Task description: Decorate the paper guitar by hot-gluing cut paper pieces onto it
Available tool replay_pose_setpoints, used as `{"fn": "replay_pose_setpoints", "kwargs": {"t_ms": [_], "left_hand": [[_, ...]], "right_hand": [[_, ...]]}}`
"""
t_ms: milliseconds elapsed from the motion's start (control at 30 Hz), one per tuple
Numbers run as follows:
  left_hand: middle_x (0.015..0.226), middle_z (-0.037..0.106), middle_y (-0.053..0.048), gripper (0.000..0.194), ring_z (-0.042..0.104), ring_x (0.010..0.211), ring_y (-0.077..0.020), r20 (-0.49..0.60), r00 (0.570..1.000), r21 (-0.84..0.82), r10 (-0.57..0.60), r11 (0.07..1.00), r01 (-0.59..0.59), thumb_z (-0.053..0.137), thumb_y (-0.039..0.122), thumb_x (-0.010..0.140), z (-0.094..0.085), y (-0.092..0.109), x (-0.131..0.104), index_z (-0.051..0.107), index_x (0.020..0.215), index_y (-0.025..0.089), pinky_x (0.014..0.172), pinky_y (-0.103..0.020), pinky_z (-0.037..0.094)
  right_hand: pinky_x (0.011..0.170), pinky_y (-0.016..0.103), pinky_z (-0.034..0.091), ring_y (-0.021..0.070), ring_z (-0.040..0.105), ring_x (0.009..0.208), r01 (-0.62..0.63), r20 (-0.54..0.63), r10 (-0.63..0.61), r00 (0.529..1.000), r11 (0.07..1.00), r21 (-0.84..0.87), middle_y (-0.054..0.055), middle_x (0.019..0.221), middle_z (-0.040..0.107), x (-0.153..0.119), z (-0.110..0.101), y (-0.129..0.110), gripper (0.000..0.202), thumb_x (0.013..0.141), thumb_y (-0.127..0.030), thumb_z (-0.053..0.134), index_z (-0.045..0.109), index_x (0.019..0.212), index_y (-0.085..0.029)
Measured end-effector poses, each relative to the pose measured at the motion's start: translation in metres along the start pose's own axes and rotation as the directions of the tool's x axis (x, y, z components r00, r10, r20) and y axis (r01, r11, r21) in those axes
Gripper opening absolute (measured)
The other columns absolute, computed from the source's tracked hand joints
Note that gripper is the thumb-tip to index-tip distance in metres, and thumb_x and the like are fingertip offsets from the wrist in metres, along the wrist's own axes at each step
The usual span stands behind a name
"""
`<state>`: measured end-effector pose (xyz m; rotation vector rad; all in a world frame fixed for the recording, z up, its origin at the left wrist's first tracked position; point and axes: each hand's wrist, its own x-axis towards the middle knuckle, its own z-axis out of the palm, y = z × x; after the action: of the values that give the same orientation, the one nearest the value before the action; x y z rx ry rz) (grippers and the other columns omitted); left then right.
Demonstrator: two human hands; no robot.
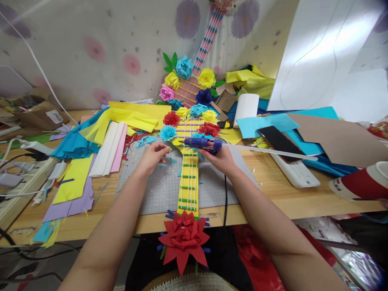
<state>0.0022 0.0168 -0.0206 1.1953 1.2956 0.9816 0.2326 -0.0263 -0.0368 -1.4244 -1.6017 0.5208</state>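
Note:
A yellow paper guitar (189,182) with green frets and white strings lies over the grey cutting mat (157,190), its neck end toward me. Red, blue and yellow paper flowers ring its body, and a large red flower (184,238) covers the near end. My right hand (221,159) is closed around a blue glue gun (203,144), whose tip points left over the guitar; a long white glue stick extends from its back. Left of the neck, my left hand (155,157) has its fingers pinched together; what they hold, if anything, is too small to name.
Behind stands a pink paper guitar (206,44) with flowers. Crepe paper (121,117) and a power strip (27,190) lie left. At the right are a phone (280,141), a white device (295,171), cardboard (342,139) and a red-white cup (360,182).

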Motion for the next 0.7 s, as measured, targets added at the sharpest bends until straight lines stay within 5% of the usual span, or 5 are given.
{"fn": "replay_pose_setpoints", "kwargs": {"t_ms": [167,467,700], "left_hand": [[0.068,0.061,-0.001,0.033,0.061,0.066,-0.0132,0.038,0.998,-0.074,-0.052,0.996,0.055,0.078,0.036,0.055,0.009,0.002,-0.004,0.056,0.069,0.015,0.053,-0.023,0.052],[0.063,0.058,0.001,0.027,0.056,0.056,-0.0099,-0.026,1.000,-0.043,-0.003,0.999,0.002,0.077,0.032,0.056,0.010,-0.005,0.000,0.062,0.069,0.015,0.041,-0.017,0.043],[0.070,0.064,-0.002,0.024,0.068,0.070,-0.0163,0.022,0.996,-0.144,-0.087,0.986,0.089,0.075,0.019,0.061,0.013,-0.005,-0.001,0.055,0.072,0.014,0.051,-0.022,0.054]], "right_hand": [[0.062,0.028,0.042,0.0189,0.058,0.072,0.094,0.129,-0.079,0.988,0.989,-0.115,0.003,0.072,0.064,-0.001,-0.004,-0.009,0.034,0.075,-0.051,0.060,0.063,0.077,-0.017],[0.060,0.026,0.037,0.0169,0.055,0.069,0.135,0.187,-0.103,0.977,0.976,-0.169,0.003,0.072,0.062,0.000,-0.006,-0.011,0.033,0.076,-0.050,0.058,0.063,0.076,-0.017],[0.062,0.027,0.038,0.0173,0.057,0.070,0.136,0.210,-0.095,0.973,0.972,-0.192,0.005,0.079,0.066,0.000,-0.005,-0.010,0.032,0.078,-0.048,0.059,0.065,0.082,-0.017]]}}
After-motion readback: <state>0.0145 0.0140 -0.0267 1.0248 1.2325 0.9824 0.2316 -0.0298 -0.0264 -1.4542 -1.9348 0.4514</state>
